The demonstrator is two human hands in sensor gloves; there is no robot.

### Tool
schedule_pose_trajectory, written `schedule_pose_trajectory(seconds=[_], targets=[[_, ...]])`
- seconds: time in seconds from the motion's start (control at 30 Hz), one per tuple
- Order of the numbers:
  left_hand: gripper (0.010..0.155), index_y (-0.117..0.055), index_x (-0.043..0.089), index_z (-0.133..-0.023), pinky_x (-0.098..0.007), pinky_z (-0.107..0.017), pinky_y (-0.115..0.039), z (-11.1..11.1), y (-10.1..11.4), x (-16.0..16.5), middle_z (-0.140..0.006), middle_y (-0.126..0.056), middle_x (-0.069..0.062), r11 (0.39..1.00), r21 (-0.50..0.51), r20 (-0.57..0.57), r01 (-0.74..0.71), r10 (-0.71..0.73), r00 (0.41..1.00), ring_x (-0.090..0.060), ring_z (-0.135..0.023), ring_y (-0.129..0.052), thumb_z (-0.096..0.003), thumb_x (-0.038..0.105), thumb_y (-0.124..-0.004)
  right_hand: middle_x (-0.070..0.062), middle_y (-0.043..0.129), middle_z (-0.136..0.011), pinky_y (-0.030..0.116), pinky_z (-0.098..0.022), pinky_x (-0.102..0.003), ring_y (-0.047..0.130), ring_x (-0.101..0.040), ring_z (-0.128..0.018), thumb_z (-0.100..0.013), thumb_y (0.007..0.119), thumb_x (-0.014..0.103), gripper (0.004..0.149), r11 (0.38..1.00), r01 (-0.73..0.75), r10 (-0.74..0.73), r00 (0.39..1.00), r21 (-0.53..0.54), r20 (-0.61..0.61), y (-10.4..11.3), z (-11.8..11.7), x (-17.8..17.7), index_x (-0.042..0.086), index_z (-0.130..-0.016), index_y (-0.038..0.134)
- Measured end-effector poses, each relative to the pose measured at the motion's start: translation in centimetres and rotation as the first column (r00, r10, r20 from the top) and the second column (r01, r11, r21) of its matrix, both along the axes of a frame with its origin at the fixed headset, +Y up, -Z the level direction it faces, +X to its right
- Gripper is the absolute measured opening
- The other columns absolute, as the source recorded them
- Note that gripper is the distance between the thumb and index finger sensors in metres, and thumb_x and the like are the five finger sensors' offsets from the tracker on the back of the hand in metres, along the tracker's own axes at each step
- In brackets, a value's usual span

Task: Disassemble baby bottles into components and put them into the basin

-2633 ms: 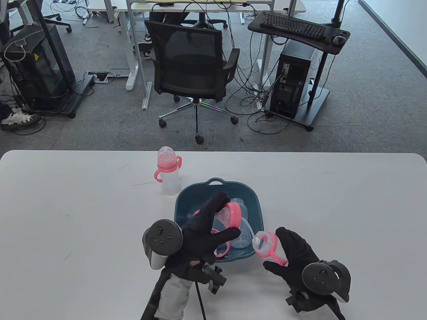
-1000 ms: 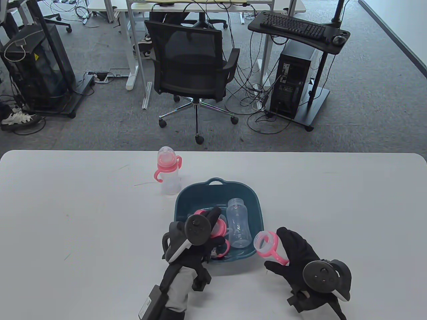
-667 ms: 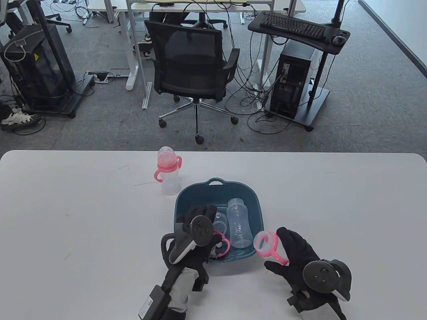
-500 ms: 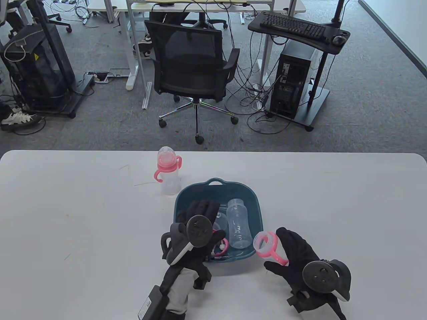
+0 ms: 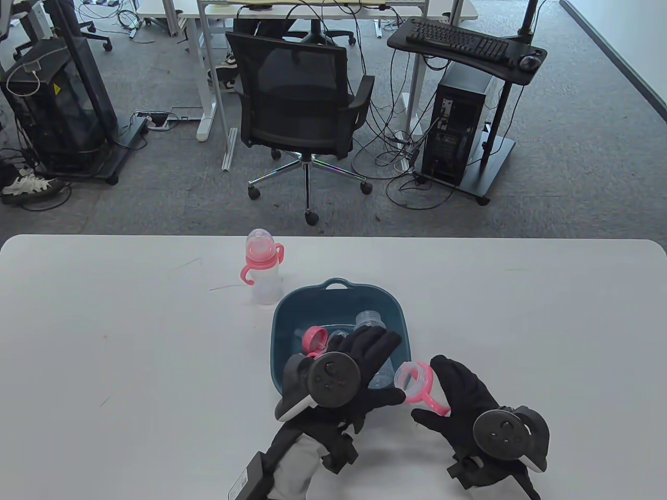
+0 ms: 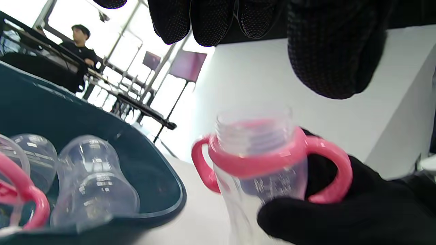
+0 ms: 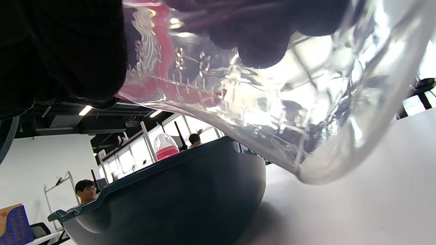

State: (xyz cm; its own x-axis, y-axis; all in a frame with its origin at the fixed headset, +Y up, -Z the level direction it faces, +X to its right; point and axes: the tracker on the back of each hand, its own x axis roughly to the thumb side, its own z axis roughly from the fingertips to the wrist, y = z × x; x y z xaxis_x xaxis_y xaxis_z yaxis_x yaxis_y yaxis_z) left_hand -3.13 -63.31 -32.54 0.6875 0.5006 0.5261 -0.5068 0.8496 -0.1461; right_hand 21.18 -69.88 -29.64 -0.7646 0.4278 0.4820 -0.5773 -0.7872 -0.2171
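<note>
Right grip clasps the open bottle beside the basin.

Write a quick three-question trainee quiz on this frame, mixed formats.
1. True or false: the bottle in the right hand still wears its pink handle ring.
2. Where is the capped bottle? A) in the basin B) standing on the table beside the basin C) in the left hand
3. Fill in: the left hand hovers with straight fingers over the ____.

Key: 1 true; 2 B; 3 basin.
</note>
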Motion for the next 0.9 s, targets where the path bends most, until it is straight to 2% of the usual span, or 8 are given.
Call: schedule_pose_trajectory(seconds=[0.1, 0.23, 0.57, 0.9], targets=[[0.092, -0.043, 0.041, -0.112, -0.062, -0.079, -0.036, 0.2, -0.8, 1.1, -0.119, -0.044, 0.003, 0.999, -0.012, 0.038, 0.038, -0.037, 0.999, -0.033, -0.117, -0.051, -0.0345, 0.068, -0.084, -0.017, 0.058, -0.105, 0.057, -0.066, -0.067, 0.072, -0.043, -0.091, -0.04, 0.093, 0.05, 0.093, 1.0, 0.003, -0.002, 1.0, 0.007, -0.01, 0.2, 0.2, -0.2, 0.011, -0.11, 0.046], [0.096, -0.04, 0.04, -0.113, -0.062, -0.079, -0.039, 0.2, -1.5, 1.9, -0.119, -0.042, 0.001, 0.997, -0.008, 0.054, 0.072, -0.071, 0.996, -0.034, -0.116, -0.053, -0.0336, 0.068, -0.085, -0.017, 0.059, -0.105, 0.057, -0.066, -0.067, 0.073, -0.043, -0.091, -0.04, 0.093, 0.05, 0.093, 1.0, 0.001, -0.001, 1.0, 0.015, -0.017, 0.3, 0.4, -0.4, 0.011, -0.11, 0.046], [0.092, -0.043, 0.038, -0.112, -0.06, -0.078, -0.048, 0.0, -2.2, 2.4, -0.114, -0.055, 0.002, 0.998, -0.012, 0.061, 0.065, -0.064, 0.996, -0.03, -0.109, -0.069, -0.0356, 0.066, -0.085, -0.017, 0.058, -0.105, 0.056, -0.067, -0.067, 0.072, -0.043, -0.092, -0.04, 0.093, 0.049, 0.093, 1.0, 0.001, 0.0, 0.999, 0.031, -0.045, 0.5, 0.8, -1.0, 0.011, -0.11, 0.046], [0.089, -0.048, 0.038, -0.111, -0.06, -0.078, -0.045, -0.2, -2.2, 2.2, -0.111, -0.06, 0.003, 0.999, -0.024, 0.067, 0.045, -0.043, 0.997, -0.031, -0.106, -0.071, -0.0353, 0.065, -0.087, -0.017, 0.058, -0.106, 0.057, -0.066, -0.067, 0.072, -0.043, -0.092, -0.04, 0.093, 0.049, 0.093, 0.999, -0.009, 0.011, 0.999, 0.031, -0.049, 0.5, 0.9, -1.2, 0.011, -0.11, 0.046]])
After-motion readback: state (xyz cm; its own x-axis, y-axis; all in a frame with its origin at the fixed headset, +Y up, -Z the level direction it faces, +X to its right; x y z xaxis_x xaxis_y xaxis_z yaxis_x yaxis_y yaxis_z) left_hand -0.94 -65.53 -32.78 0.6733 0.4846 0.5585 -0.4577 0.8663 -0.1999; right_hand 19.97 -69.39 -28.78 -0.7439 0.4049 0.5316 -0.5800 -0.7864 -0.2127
